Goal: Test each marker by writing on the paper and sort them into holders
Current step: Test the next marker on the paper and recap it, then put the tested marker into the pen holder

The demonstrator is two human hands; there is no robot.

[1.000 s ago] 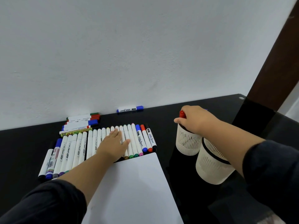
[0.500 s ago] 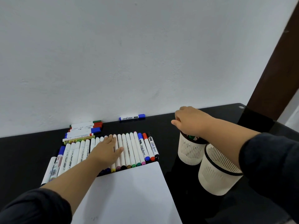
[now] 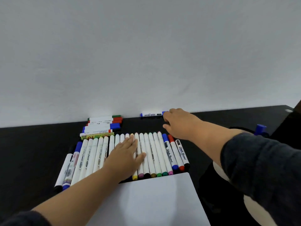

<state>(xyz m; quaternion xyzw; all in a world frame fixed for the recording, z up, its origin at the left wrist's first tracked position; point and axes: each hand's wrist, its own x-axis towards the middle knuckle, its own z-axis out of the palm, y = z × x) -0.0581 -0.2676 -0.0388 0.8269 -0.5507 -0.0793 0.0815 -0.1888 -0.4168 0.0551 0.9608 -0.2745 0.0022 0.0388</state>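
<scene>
White, cylindrical plastic markers (image 3: 146, 154) lie side by side in a close row on the glossy black table (image 3: 32, 152), each tipped with a coloured cap — yellow, pink, black, brown, green, blue, red. Just in front of the row lies a smooth white sheet of paper (image 3: 154, 201), its far edge touching the cap ends. Behind the row, against the matt white wall (image 3: 146, 54), rests a small stack of whiteboard markers (image 3: 102, 124) with green, red and blue caps. The left hand (image 3: 125, 158) lies flat on the middle of the row, fingers straight and together, gripping nothing. The right hand (image 3: 177, 123) reaches past the row's right end toward a single blue-capped marker (image 3: 152, 114) lying along the wall; its fingertips are at the blue cap, loosely curled — whether they pinch it cannot be told. At far right, a rounded cream holder (image 3: 219, 172) shows partly beneath the dark sleeve (image 3: 260, 168), with a blue cap (image 3: 260, 129) rising above the sleeve.
</scene>
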